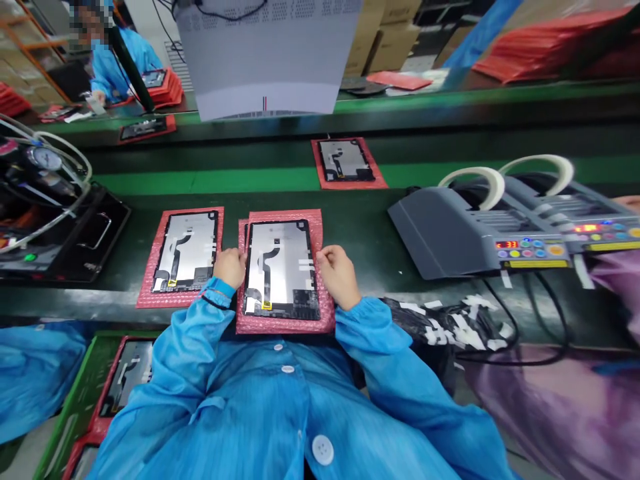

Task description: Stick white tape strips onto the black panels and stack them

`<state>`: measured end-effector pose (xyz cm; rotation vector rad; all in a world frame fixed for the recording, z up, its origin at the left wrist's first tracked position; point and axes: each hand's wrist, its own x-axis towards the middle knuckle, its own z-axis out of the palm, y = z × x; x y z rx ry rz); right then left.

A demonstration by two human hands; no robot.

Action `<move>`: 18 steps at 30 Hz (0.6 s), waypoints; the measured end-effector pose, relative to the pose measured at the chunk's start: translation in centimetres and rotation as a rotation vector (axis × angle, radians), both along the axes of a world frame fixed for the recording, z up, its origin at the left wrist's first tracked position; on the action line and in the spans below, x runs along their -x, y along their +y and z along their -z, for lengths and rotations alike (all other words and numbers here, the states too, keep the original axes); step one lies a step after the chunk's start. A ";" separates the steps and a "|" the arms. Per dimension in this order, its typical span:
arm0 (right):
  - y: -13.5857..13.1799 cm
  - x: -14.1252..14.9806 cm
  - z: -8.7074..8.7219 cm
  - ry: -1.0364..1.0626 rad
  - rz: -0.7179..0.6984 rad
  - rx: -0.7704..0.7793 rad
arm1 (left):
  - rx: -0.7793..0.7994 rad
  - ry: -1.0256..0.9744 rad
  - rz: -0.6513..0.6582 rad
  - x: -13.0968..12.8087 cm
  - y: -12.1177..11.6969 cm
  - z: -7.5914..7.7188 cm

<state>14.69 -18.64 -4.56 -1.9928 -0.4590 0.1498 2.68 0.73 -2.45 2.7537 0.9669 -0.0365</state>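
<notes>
Silver panel [286,273] edged in black with a yellow-outlined patch [267,306]; pink-red wrap [285,327] in a bubble pattern; dark green worktop [360,227]; bright blue coat [260,407] with white buttons [323,450]; dark grey machine [430,233] with red digits [511,245]

Dark green bench [370,243] before you bears pink bubble wrap [285,327] at your centre, second pink sheet [167,298] just left, third pink sheet [379,177] farther back across bright green strip [210,181]. Black machine [100,237] at your left; two grey machines [435,227] at your right, tangled black strips [450,323] near front edge.
</notes>
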 end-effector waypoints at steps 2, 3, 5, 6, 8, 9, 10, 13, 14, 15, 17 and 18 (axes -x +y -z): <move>0.2 -0.2 0.4 0.184 -0.006 -0.105 | -0.041 0.006 0.009 0.0 -0.3 -0.1; 0.3 -0.2 0.6 0.262 -0.011 -0.136 | -0.058 0.011 0.012 0.0 -0.6 -0.2; 0.6 -0.2 1.0 0.342 -0.013 -0.180 | -0.069 0.035 0.015 -0.1 -1.1 -0.6; 0.7 -0.2 1.1 0.339 -0.009 -0.200 | -0.063 0.045 0.015 -0.1 -1.4 -0.8; 1.0 0.1 1.1 0.292 0.007 -0.234 | -0.033 0.041 -0.001 -0.1 -1.6 -1.4; 1.4 0.4 1.0 0.268 0.008 -0.242 | -0.008 0.028 -0.021 0.1 -1.6 -1.7; 1.8 0.6 0.8 0.248 -0.001 -0.245 | 0.020 0.013 -0.052 0.3 -1.3 -2.0; 4.8 1.7 -0.3 0.203 -0.097 -0.266 | 0.075 -0.034 -0.194 2.0 0.6 -2.9; 6.3 2.2 -0.7 0.183 -0.144 -0.280 | 0.068 -0.050 -0.241 2.8 1.6 -3.2; 8.1 2.8 -1.2 0.159 -0.189 -0.294 | 0.047 -0.065 -0.285 3.7 2.8 -3.4; 12.0 4.2 -2.0 0.113 -0.259 -0.306 | -0.009 -0.073 -0.373 5.6 5.4 -3.8; 14.0 4.9 -2.3 0.096 -0.283 -0.296 | -0.039 -0.060 -0.419 6.5 6.8 -4.0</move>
